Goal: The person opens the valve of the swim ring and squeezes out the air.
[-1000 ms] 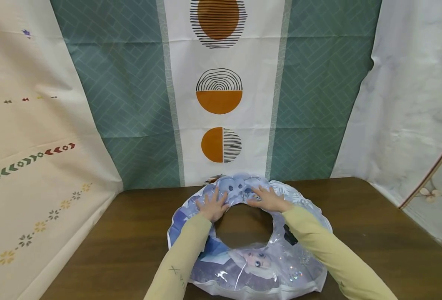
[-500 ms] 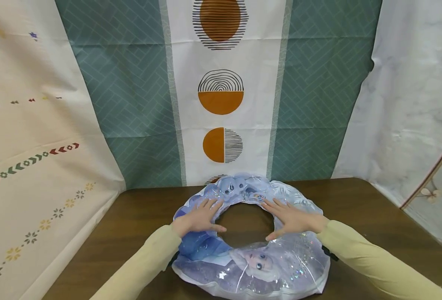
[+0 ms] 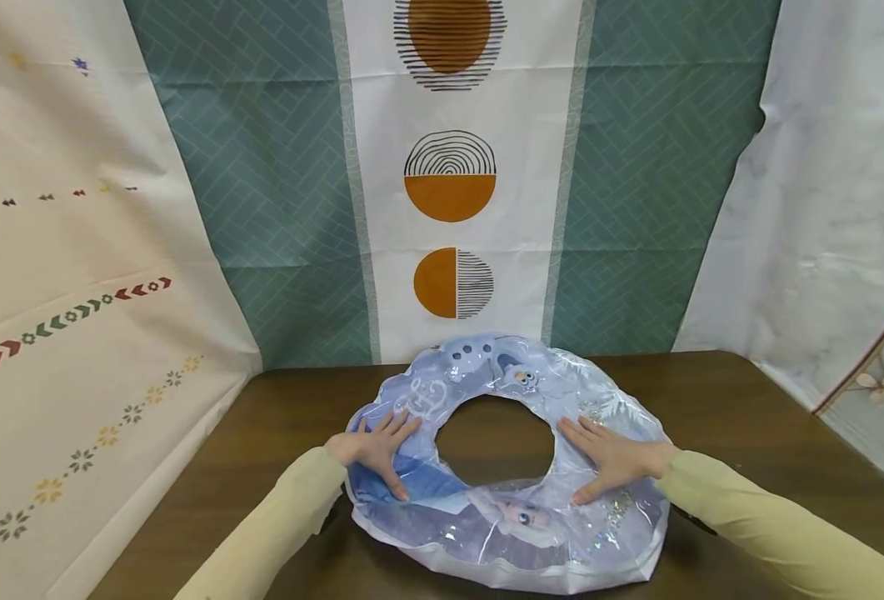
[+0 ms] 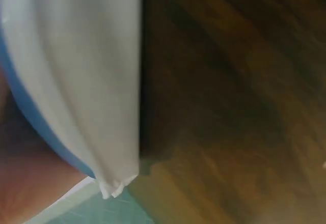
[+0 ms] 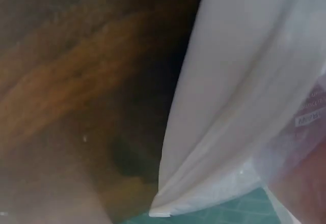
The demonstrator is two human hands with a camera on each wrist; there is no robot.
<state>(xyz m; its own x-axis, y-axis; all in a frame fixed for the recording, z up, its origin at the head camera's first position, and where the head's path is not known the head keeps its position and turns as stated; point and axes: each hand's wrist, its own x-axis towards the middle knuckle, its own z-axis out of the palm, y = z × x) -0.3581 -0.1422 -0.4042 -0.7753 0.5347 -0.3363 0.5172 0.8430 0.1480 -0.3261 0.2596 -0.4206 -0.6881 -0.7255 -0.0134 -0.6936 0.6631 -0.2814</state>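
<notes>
An inflatable swim ring (image 3: pixel 501 546) with a clear printed top and a white underside lies on the brown table. Its print shows a snowman figure at the far side and a pale-haired figure at the near side. My left hand (image 3: pixel 377 450) rests on the ring's left side, fingers spread. On the right side my right hand (image 3: pixel 617 457) lies the same way, fingers straight and thumb towards me. In both wrist views the ring's white side wall (image 4: pixel 97 71) stands over the wood, and only a blurred bit of each hand shows.
The brown wooden table (image 3: pixel 262 433) extends around the ring. Behind it hangs a green and white cloth (image 3: pixel 284 208) with orange circles. A cream patterned cloth (image 3: pixel 74 333) is on the left, a marbled white one (image 3: pixel 824 208) on the right.
Both hands have moved from the ring's far side towards me and apart, onto its left and right sides. The snowman print now shows uncovered, and the ring's near edge looks slightly raised.
</notes>
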